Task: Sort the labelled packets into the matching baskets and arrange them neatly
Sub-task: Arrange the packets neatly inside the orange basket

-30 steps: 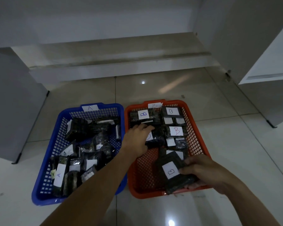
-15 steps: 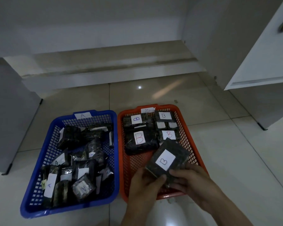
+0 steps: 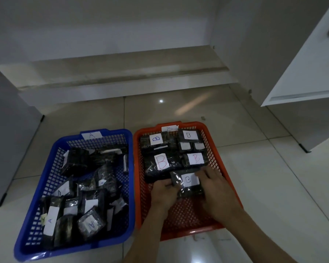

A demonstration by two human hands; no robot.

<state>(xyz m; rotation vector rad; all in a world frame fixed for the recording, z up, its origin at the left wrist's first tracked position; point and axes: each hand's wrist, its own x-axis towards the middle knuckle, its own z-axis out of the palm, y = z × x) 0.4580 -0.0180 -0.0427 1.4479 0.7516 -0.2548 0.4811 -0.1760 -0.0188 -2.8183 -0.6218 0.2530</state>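
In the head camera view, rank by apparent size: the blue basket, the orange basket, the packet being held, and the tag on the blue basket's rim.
1. blue basket and orange basket: look alike, the blue slightly bigger but nearer; unranked.
2. held packet, between left hand and right hand.
3. A tag.

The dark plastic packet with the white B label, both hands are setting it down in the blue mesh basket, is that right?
Not quite. The dark plastic packet with the white B label is held by the left hand and the right hand over the orange mesh basket, not the blue one. The head view shows it just in front of the B packets already lined up there.
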